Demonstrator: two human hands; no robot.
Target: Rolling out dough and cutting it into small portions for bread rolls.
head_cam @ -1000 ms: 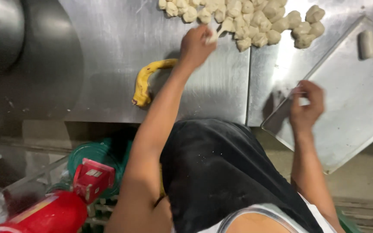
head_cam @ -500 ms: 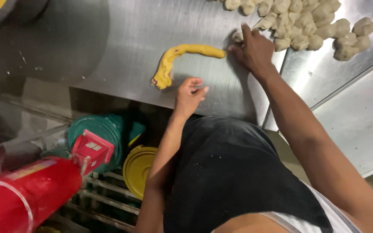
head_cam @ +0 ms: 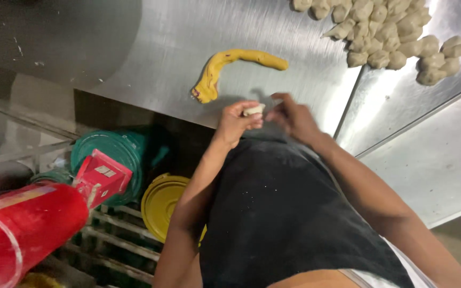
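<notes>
Shiny counter holds a yellow roll. Left hand pinches a dough bit; right hand curls beside, grip unclear. Squeeze softly, evenly.

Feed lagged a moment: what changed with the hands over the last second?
Both hands drew back from the table to the body: the left hand now holds a small dough piece, the right hand beside it. The yellow dough rope and the dough pile stayed put.
</notes>
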